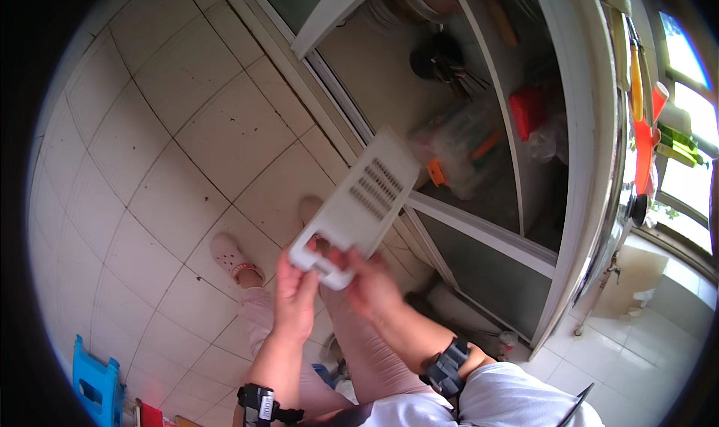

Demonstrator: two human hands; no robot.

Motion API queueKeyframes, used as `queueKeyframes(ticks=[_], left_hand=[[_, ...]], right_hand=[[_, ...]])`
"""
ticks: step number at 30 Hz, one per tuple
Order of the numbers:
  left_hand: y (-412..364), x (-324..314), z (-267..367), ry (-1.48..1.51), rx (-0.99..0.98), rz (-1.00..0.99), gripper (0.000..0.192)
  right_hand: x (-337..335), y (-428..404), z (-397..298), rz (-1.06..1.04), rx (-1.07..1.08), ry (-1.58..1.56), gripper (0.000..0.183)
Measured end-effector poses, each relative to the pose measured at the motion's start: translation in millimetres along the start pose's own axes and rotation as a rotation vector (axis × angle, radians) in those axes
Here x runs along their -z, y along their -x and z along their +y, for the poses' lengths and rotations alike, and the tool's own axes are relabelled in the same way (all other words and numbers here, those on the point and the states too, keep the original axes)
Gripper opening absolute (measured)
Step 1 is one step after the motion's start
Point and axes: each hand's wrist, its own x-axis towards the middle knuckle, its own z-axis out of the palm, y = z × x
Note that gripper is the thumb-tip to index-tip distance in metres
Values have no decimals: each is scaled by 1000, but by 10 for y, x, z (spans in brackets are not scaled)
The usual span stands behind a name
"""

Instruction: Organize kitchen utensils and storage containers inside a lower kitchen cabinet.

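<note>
A white plastic rack or basket point(351, 202) with rows of slots and a handle-like opening at its near end is tilted in front of me; it is slightly blurred. My left hand point(296, 300) grips the left corner of that near end. At the right corner, my right hand point(373, 284) grips it too, with fingers reaching by the opening. The far end of the rack overlaps the view of an open cabinet point(359, 84). Its inside cannot be seen from here.
The cabinet holds clear plastic bags point(463, 140), a red packet point(527, 112), and a dark container of thin sticks point(438, 56). Its white frame point(483, 225) stands close at the right. A blue plastic stool point(96, 379) is at lower left on the tiled floor point(151, 202). Utensils point(643, 140) hang near a window.
</note>
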Motion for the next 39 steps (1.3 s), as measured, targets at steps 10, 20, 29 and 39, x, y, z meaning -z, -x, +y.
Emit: queueKeyframes(ticks=[10, 20, 29, 39], left_hand=[[287, 1301, -341, -1382, -91, -8, 45], [1087, 2082, -810, -1827, -44, -107, 45], [885, 1664, -982, -1744, 118, -61, 42], [701, 1448, -986, -1595, 135, 85, 47]], right_hand=[[1478, -1809, -2184, 635, 727, 49, 34], [2261, -2386, -2942, 812, 754, 410, 43], [2246, -2302, -3042, 1421, 992, 808, 31], [1891, -2303, -2781, 867, 1004, 117, 27]])
